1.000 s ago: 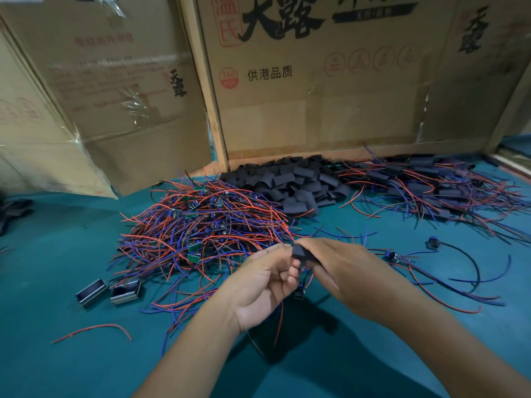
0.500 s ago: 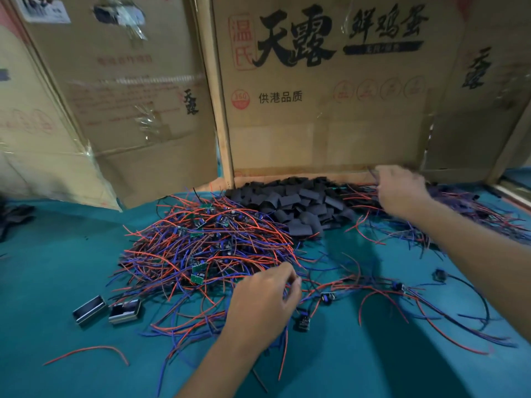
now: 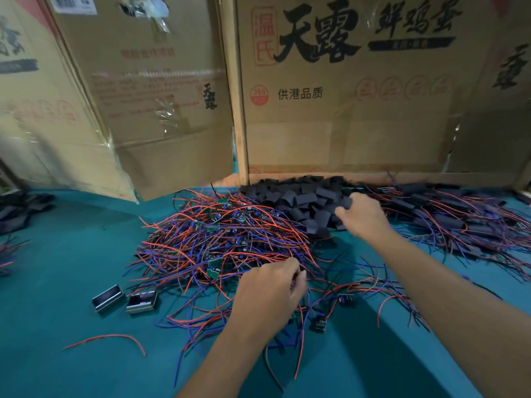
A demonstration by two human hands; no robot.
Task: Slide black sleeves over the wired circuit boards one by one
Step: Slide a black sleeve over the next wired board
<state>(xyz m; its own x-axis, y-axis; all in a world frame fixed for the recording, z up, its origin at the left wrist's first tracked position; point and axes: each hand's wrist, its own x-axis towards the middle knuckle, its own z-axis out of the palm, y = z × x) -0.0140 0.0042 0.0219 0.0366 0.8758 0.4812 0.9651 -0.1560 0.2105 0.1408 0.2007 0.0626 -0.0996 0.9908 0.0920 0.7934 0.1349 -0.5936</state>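
left hand (image 3: 271,294): nearest me, fingers curled down into the front edge of the wired circuit boards (image 3: 218,245). Looks like it's pinching a wire, but I honestly can't tell if it has one yet.
right hand (image 3: 362,215): further back, fingertips closing on one piece at the edge of the black sleeves (image 3: 301,201). The two hands are well apart.
done pile (image 3: 459,219): far right on the counter (image 3: 57,282), boards already sleeved.
step: I'd say fetching a fresh board and sleeve.
next: bring both together and line up the sleeve's mouth with the board.

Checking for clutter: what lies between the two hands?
In the head view, red and blue wires over teal table lie between left hand and right hand.
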